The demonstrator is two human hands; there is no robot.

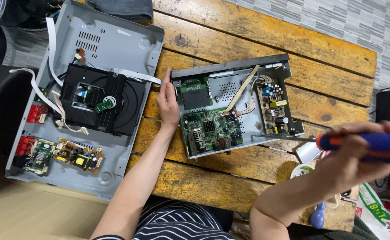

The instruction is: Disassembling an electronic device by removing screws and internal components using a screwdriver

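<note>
Head view: the opened player (230,106) lies at frame centre on the wooden surface (257,40). The left hand (168,104) presses flat, fingers open, against its left edge, steadying it. At right, the right hand's (354,160) grip is closed around a screwdriver (363,143), tip toward the circuit board (210,129).

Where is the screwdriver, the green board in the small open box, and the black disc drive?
screwdriver (372,144): head view, on its blue and orange handle.
green circuit board (209,129): head view, on the middle of the board.
black disc drive (101,104): head view, on its top face.
</note>
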